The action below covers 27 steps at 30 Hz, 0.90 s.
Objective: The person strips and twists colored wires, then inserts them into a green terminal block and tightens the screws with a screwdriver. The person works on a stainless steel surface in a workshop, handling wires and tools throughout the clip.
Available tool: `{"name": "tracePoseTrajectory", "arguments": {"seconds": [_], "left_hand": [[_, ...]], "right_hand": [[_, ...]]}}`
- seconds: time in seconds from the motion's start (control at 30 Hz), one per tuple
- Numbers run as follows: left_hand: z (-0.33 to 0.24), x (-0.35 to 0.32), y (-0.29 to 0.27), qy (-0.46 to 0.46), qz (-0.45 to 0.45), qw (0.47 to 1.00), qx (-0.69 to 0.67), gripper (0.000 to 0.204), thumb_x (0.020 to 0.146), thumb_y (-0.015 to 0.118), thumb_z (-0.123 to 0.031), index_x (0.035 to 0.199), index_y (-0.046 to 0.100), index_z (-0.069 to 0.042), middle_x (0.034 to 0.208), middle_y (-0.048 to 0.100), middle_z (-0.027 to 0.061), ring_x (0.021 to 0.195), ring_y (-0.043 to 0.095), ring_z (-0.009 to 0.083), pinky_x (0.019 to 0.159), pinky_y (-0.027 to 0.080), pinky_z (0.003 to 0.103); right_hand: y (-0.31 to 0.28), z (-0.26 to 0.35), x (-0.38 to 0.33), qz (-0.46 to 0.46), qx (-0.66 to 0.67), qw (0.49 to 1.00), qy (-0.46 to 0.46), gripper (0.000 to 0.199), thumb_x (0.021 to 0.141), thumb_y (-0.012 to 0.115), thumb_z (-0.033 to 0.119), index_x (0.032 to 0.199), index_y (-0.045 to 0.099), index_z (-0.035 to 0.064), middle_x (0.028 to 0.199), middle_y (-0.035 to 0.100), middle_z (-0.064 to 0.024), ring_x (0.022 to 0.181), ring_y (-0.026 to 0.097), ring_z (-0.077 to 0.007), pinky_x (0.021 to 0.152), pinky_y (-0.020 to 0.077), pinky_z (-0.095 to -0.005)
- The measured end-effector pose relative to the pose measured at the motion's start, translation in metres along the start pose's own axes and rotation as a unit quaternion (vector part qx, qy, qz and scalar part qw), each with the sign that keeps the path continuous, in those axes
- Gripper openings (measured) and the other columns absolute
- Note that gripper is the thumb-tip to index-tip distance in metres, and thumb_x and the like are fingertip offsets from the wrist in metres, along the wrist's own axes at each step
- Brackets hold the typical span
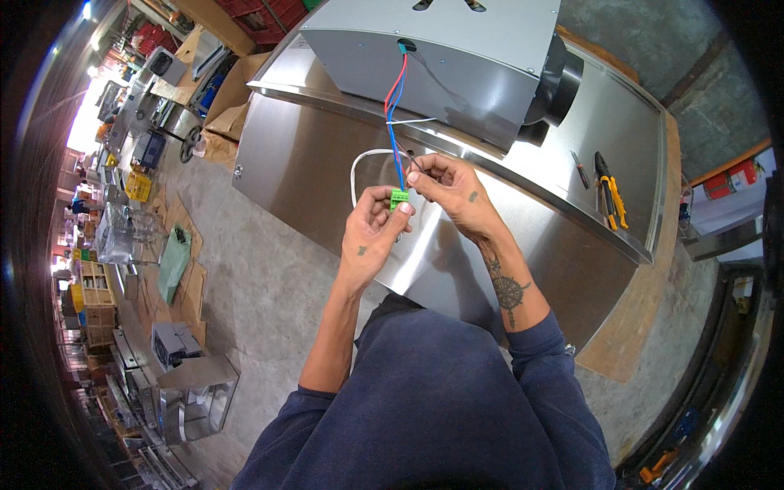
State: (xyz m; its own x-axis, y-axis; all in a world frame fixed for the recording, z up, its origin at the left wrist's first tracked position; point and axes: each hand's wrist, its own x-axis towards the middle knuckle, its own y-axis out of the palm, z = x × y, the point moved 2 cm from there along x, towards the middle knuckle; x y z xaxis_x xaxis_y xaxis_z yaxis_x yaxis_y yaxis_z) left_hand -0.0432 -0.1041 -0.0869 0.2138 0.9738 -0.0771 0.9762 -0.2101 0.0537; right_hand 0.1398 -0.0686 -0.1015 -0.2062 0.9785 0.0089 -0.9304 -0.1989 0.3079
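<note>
Up front, the grey box-shaped metal housing (457, 106) sits on the broad silver steel unit (563, 253), its round black duct collar (565, 86) out at the right end. Red-and-blue wires (394, 140) drop from the housing's near side to a small green plastic connector (399, 198) in the left hand (371, 237), right hand (457, 196) just beside. Further right on the unit, black-and-yellow pliers (604, 176) lie right of a slim dark screwdriver (581, 171).

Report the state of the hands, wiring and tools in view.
Left hand: closed on green connector
Right hand: pinching thin dark wire
Red and blue wires: running out of grey box
White tie: around the wires, tail sticking out
White cable: curved near left hand
Yellow-black pliers: lying on steel panel
Screwdriver: lying beside pliers
</note>
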Motion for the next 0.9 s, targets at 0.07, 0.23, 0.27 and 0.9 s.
{"name": "tracePoseTrajectory", "arguments": {"seconds": [0.07, 0.23, 0.27, 0.9], "left_hand": [[0.000, 0.000, 0.000, 0.001, -0.001, 1.000, -0.001, 0.038, 0.106, 0.073, -0.024, 0.134, 0.060, -0.002, 0.107, 0.074, 0.0064, 0.087, 0.068, 0.0096, 0.072, 0.050, 0.025], [0.001, -0.001, 0.000, 0.011, 0.000, 1.000, 0.000, 0.037, 0.106, 0.074, -0.024, 0.133, 0.061, -0.002, 0.107, 0.075, 0.0065, 0.087, 0.068, 0.0096, 0.073, 0.050, 0.025], [0.001, -0.001, 0.000, 0.013, -0.001, 1.000, -0.003, 0.037, 0.106, 0.074, -0.024, 0.133, 0.061, -0.002, 0.107, 0.075, 0.0065, 0.087, 0.068, 0.0096, 0.073, 0.050, 0.025], [0.003, -0.002, 0.010, 0.020, -0.044, 0.999, -0.016, 0.039, 0.107, 0.074, -0.021, 0.134, 0.062, 0.005, 0.110, 0.077, 0.0118, 0.090, 0.071, 0.0133, 0.081, 0.055, 0.027]], "right_hand": [[0.000, -0.001, 0.000, -0.001, -0.006, 1.000, -0.001, 0.025, 0.102, 0.079, 0.023, 0.114, 0.074, 0.0018, 0.107, 0.072, -0.0022, 0.101, 0.063, -0.0114, 0.095, 0.0505, -0.0303], [-0.001, -0.001, -0.001, -0.005, -0.004, 1.000, 0.002, 0.024, 0.102, 0.078, 0.022, 0.114, 0.074, 0.0015, 0.105, 0.071, -0.0019, 0.099, 0.063, -0.0110, 0.093, 0.0505, -0.0294], [-0.001, -0.001, -0.001, -0.002, -0.004, 1.000, 0.003, 0.024, 0.102, 0.078, 0.021, 0.114, 0.074, 0.0015, 0.105, 0.071, -0.0020, 0.099, 0.063, -0.0110, 0.092, 0.0505, -0.0294], [0.011, -0.010, -0.007, -0.028, 0.077, 0.996, 0.022, 0.026, 0.102, 0.077, 0.024, 0.113, 0.072, 0.0018, 0.098, 0.069, -0.0005, 0.089, 0.061, -0.0093, 0.083, 0.0502, -0.0271]]}}
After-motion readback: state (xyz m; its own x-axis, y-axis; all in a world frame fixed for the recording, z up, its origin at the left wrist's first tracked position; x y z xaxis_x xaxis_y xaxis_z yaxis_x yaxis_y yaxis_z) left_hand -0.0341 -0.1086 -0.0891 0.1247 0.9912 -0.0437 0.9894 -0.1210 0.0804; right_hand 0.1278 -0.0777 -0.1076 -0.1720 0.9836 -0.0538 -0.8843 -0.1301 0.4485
